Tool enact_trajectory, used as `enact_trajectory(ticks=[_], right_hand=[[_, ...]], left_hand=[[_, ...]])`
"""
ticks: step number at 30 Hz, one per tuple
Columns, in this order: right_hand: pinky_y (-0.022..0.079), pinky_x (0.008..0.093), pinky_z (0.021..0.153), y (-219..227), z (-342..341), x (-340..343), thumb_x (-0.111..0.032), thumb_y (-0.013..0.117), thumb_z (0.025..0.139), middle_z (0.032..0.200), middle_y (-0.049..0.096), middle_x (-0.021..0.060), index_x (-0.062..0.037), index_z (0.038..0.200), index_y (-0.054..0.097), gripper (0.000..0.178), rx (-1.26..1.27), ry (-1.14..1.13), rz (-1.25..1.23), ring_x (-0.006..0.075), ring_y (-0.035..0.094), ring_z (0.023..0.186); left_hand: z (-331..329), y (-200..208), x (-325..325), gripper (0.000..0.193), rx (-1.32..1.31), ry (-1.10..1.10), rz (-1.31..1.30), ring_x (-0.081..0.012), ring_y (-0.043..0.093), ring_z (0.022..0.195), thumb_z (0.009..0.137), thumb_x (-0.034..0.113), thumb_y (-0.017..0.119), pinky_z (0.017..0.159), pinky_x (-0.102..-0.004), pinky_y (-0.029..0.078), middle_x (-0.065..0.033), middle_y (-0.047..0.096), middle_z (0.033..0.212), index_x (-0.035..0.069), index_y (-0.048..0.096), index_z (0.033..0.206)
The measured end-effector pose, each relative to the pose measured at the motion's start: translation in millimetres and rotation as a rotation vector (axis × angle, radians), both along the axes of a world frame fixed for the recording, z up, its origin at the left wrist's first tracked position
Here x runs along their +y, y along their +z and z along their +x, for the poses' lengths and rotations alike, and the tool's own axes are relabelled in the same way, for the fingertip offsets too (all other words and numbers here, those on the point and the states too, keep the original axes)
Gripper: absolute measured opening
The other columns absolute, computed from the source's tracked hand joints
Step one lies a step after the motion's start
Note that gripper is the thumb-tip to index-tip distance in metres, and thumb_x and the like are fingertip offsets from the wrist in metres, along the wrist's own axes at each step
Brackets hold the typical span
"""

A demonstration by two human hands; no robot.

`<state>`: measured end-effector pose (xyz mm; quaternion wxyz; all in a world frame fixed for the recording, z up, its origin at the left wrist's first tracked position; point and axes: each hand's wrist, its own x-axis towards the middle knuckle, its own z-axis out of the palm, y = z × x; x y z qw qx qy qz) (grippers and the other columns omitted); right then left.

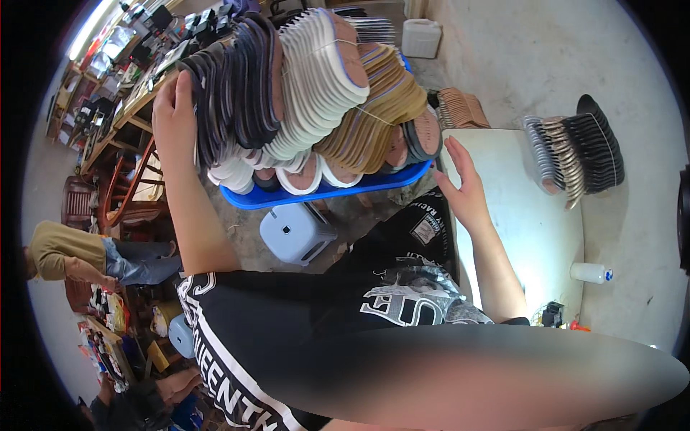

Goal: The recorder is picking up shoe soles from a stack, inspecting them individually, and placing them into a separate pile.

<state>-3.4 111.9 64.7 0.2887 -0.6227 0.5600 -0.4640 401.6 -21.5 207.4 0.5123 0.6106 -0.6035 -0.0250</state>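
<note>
In the blue tub (323, 202), white insoles (323, 79) and tan insoles (381, 108) are string-tied, presumably preventing slippage; at its left end, the left hand (173, 104) contacts dark insoles (244, 90), finger closure indeterminable, while beside its right end the right hand (466, 185) hangs empty, fingers extended.

Head view: left fisheye is sitting on the wearer's head, looking steeply down over the black shirt (295, 305) and facing the blue tub (323, 199), upper middle, near. Left hand (175, 108) and right hand (466, 183) are showing close, forearms rising from below. Very wide field is also taking in the pale wall (560, 43) at right and, farther off at left, a co-worker (86, 248) appearing sideways near the curved dark rim.
</note>
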Motion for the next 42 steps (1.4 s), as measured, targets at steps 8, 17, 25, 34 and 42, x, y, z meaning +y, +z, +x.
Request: enact_trajectory(ticks=[8,17,25,34,42], right_hand=[[0.025,0.0376,0.112,91.4,94.7,-23.5,-0.005,0.06,0.084,0.145,0.038,0.0142,-0.0033,0.143,0.03,0.067,-0.193,0.47,-0.101,0.0253,0.033,0.137],[0.016,0.0389,0.115,112.0,177.3,-80.2,-0.007,0.062,0.085,0.153,0.017,0.0171,0.0028,0.147,0.013,0.08,-0.721,0.793,0.275,0.0232,0.015,0.143],[0.026,0.0338,0.111,113.8,196.9,-108.0,-0.021,0.063,0.088,0.145,0.031,0.0178,0.0092,0.145,0.012,0.083,-0.578,0.625,0.44,0.0232,0.031,0.135],[0.038,0.0331,0.101,102.4,219.0,-110.7,-0.028,0.065,0.09,0.132,0.047,0.0135,0.0009,0.14,0.029,0.069,-0.886,0.456,0.641,0.0201,0.049,0.119],[0.024,0.0339,0.111,92.4,217.4,-88.8,-0.01,0.068,0.084,0.15,0.023,0.0149,-0.0014,0.148,-0.006,0.098,-0.361,0.604,0.09,0.0204,0.027,0.137]], left_hand=[[70.0,-28.6,-27.1,0.06,0.029,-0.16,0.501,-0.0223,0.063,0.088,0.098,0.048,0.039,0.084,-0.0328,0.046,-0.0174,0.068,0.097,-0.005,0.058,0.118],[38.8,-22.6,9.7,0.039,0.409,-0.425,0.318,-0.0117,0.055,0.109,0.102,0.019,0.038,0.094,-0.0249,0.04,-0.0116,0.062,0.117,-0.003,0.049,0.132],[23.8,-33.5,10.9,0.046,1.149,-0.66,0.234,-0.024,0.054,0.118,0.101,0.021,0.038,0.099,-0.034,0.043,-0.0166,0.05,0.134,-0.003,0.035,0.14],[34.1,-26.1,9.5,0.046,1.072,-0.772,0.405,-0.0207,0.063,0.101,0.091,0.02,0.057,0.087,-0.0329,0.051,-0.0148,0.061,0.115,-0.005,0.047,0.129],[5.4,-40.3,37.9,0.072,1.124,-0.817,0.083,-0.0244,0.061,0.102,0.066,0.014,0.071,0.091,-0.0331,0.046,-0.016,0.06,0.116,-0.007,0.044,0.129]])
